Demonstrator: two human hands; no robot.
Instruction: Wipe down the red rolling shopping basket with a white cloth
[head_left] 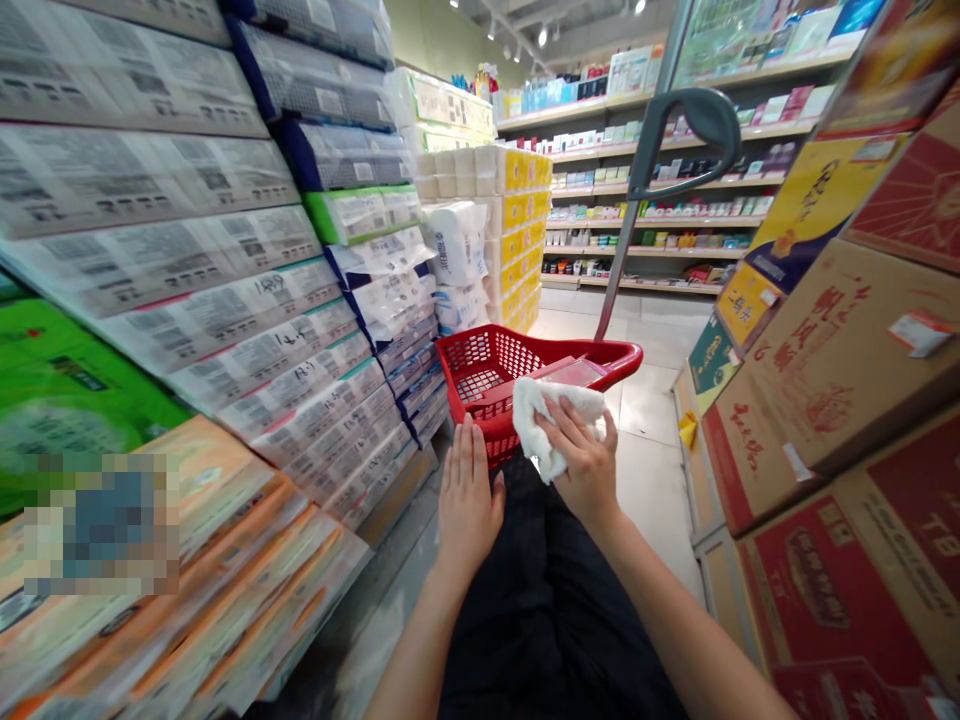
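Note:
In front of my knees stands a red plastic shopping basket (480, 400) with latticed walls and a grey pull handle (637, 180) rising at its far right. My right hand (581, 440) presses a white cloth (536, 425) against the near right part of the rim, fingers spread over the fabric. Beside it, my left hand (469, 490) is flat with its fingers straight, the tips at the near left edge of the basket. It holds nothing. Part of the rim lies hidden under the cloth.
Stacked tissue packs (300, 330) rise close on the left, with orange-edged packs (247, 590) lower down. Cardboard cartons (847, 350) line the right side. Farther back are yellow-ended paper roll packs (521, 240) and shelves (600, 190) of small goods. Pale floor tiles (652, 470) show between.

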